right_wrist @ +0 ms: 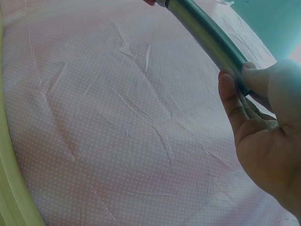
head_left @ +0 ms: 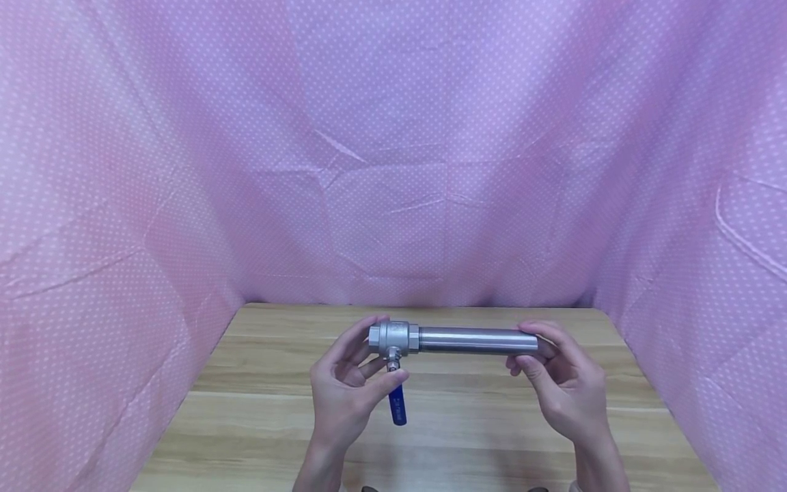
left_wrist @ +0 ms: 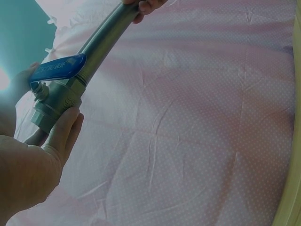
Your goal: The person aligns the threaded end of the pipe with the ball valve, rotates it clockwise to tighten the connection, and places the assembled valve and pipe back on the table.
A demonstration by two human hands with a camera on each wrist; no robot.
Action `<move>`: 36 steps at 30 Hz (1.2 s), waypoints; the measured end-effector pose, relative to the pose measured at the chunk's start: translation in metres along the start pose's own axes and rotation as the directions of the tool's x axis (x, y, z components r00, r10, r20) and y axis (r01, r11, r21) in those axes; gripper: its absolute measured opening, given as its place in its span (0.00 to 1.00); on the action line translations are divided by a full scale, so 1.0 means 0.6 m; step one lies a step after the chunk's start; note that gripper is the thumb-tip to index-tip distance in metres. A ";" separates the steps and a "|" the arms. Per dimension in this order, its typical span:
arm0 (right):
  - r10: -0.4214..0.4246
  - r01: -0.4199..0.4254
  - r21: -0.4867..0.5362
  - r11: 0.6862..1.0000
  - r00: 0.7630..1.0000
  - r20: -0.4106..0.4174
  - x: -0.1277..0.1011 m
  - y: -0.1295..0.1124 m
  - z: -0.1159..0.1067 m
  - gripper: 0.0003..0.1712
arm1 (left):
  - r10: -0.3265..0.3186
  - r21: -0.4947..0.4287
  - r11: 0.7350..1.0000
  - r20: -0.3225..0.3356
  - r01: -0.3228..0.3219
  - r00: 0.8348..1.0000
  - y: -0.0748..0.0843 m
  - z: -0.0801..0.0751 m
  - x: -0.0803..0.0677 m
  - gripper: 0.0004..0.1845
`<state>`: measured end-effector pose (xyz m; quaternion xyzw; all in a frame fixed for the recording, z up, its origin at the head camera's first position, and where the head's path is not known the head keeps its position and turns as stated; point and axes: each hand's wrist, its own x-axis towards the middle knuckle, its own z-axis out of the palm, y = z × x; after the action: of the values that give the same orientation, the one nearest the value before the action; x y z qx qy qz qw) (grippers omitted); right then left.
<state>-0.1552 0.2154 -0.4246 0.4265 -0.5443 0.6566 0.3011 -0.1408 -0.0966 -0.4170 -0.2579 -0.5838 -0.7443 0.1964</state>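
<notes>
A steel ball valve (head_left: 393, 339) with a blue lever handle (head_left: 397, 404) is joined to a steel pipe (head_left: 476, 339), and the assembly is held level above the wooden table (head_left: 258, 410). My left hand (head_left: 350, 386) grips the valve body, thumb by the stem. In the left wrist view the valve (left_wrist: 56, 101) and blue handle (left_wrist: 59, 69) show between the fingers (left_wrist: 63, 132). My right hand (head_left: 562, 379) holds the pipe's right end. In the right wrist view the pipe (right_wrist: 207, 40) runs up from the fingertips (right_wrist: 230, 101).
Pink dotted cloth (head_left: 393, 150) walls the table on the back and both sides. The table's back edge lies just behind the pipe. Bare wood shows in front of and beside both hands.
</notes>
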 end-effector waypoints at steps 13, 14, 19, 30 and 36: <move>0.023 -0.027 -0.125 0.992 0.999 -0.035 -0.002 0.000 -0.001 0.17 | 0.002 -0.022 1.000 0.009 -0.002 1.000 -0.002 0.000 0.001 0.43; 0.027 -0.031 -0.125 0.992 0.999 -0.034 -0.002 -0.001 -0.001 0.17 | 0.001 -0.022 1.000 0.008 -0.001 1.000 -0.001 0.000 0.001 0.43; 0.039 -0.045 -0.135 0.990 0.998 -0.043 -0.005 -0.001 -0.002 0.17 | 0.000 -0.025 1.000 0.005 0.000 1.000 -0.001 0.000 0.000 0.43; 0.043 -0.042 0.031 0.999 0.999 -0.010 -0.004 -0.012 -0.002 0.28 | -0.012 -0.004 1.000 -0.014 0.012 1.000 0.008 0.007 -0.010 0.43; 0.003 -0.003 0.070 0.998 1.000 0.009 -0.003 -0.018 -0.002 0.25 | -0.015 0.002 1.000 -0.022 0.015 1.000 0.013 0.012 -0.015 0.43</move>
<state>-0.1453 0.2192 -0.4214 0.4389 -0.5232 0.6737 0.2825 -0.1278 -0.0919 -0.4151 -0.2454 -0.5843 -0.7479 0.1976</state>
